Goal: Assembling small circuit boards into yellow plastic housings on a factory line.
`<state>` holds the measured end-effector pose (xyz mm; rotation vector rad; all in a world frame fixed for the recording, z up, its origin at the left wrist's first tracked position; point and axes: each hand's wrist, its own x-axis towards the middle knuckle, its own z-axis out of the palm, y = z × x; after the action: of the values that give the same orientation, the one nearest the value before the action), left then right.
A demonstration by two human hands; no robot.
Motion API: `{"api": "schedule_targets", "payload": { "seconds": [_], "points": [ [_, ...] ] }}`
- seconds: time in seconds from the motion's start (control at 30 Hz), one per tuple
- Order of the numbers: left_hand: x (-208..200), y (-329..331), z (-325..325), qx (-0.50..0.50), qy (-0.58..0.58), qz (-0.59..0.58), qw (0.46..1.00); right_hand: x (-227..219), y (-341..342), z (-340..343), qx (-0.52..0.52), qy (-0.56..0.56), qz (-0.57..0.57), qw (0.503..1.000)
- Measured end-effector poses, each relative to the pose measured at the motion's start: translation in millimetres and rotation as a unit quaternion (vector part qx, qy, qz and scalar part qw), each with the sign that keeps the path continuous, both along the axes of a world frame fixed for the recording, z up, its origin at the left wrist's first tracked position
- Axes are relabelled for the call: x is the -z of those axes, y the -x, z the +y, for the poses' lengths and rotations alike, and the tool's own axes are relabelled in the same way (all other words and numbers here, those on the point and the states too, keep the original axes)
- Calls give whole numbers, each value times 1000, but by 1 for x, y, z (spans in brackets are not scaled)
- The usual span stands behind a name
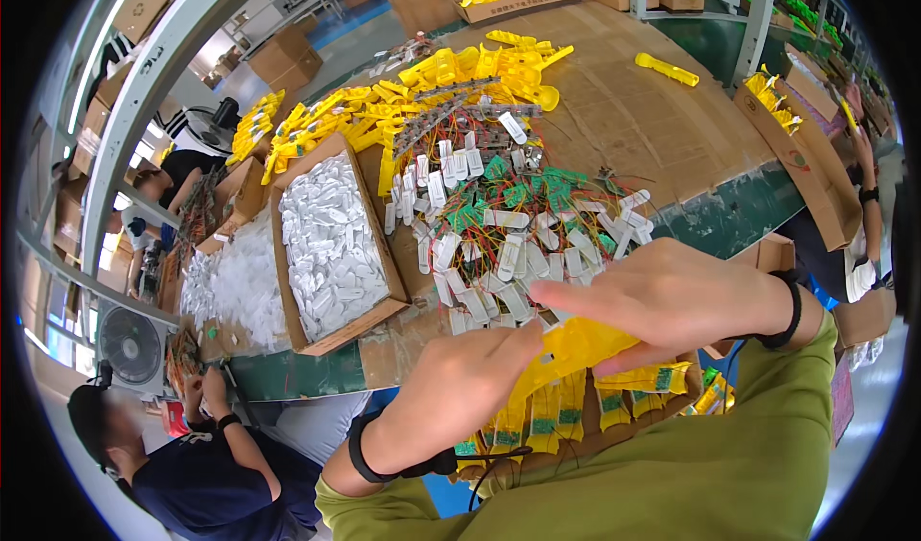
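Close to my body, both hands are closed on a yellow plastic housing (568, 349). My left hand (470, 388) grips its left end, and its fingertips are partly hidden. My right hand (657, 296) holds the right end, thumb below and index finger stretched across the top toward the left hand. Just beyond lies a pile of white plastic pieces (506, 219) with thin red wires and green circuit boards (523, 191). Beneath my hands, a cardboard box holds several yellow housings (544, 416) fitted with green boards.
An open carton of white plastic parts (331, 244) stands left of the wired pile, beside clear plastic bits (245, 277). Yellow housings (422, 85) are heaped at the back; one yellow housing (667, 69) lies apart. A co-worker (211, 455) sits at left, another person's arm (866, 196) shows at right.
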<state>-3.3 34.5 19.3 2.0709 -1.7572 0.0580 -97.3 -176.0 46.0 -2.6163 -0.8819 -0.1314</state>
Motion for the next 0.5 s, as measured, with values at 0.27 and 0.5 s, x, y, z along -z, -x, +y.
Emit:
{"api": "schedule_targets", "payload": {
  "seconds": [0.27, 0.5],
  "points": [
    [11, -7, 3, 87, -92, 240, 962, 20, 12, 9, -74, -39, 41, 996],
    [46, 7, 14, 96, -155, 362, 914, 47, 17, 24, -105, 28, 56, 992]
  ]
}}
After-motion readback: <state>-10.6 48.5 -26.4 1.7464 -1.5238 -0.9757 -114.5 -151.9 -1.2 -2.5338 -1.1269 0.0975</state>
